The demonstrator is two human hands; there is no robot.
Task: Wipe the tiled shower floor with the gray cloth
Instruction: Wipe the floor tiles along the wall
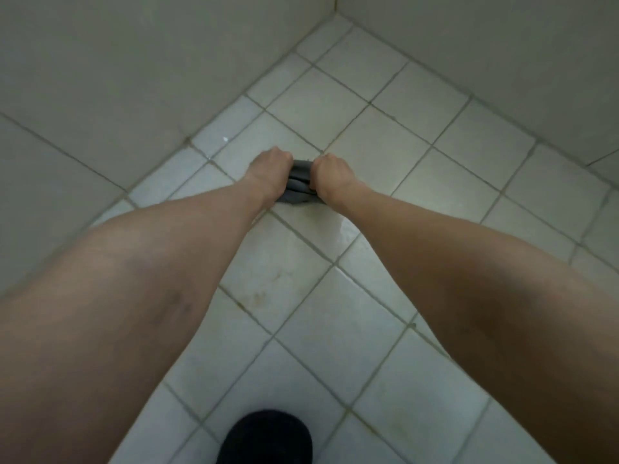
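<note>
The gray cloth (296, 187) is bunched into a small dark wad on the tiled shower floor (402, 128), a little in front of the left wall. My left hand (269, 170) grips its left side and my right hand (331, 175) grips its right side, both fists closed and pressed close together. Most of the cloth is hidden between and under my hands. Both bare forearms stretch forward from the bottom corners of the view. A wet streak (338, 229) shows on the tile just behind the cloth, toward me.
Pale tiled walls (134, 78) rise on the left and at the right (502, 61), meeting in a corner at the top. Brownish stains (264, 289) mark a floor tile between my arms. A dark rounded shoe tip (268, 437) sits at the bottom edge.
</note>
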